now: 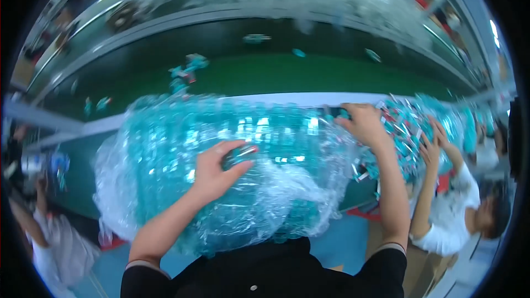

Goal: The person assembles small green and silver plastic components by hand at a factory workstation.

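We have the teal ribbed rows point(182, 124) lying side by side in front of us, with crumpled clear plastic film point(290, 185) over much of them, so that part looks largely done. Our left hand point(214, 170) is above the rows, its thumb and fingers closed around a small teal piece point(241, 155). Our right hand point(365, 123) is at the rows' far right corner, fingers curled; blur means we cannot tell whether they grip anything.

What seems left is to our right: a loose heap of teal pieces point(400, 132) with red and silvery parts, where a co-worker point(450, 209) reaches in. A few more pieces lie scattered on the green belt point(248, 74) beyond. We judge the work partway through.
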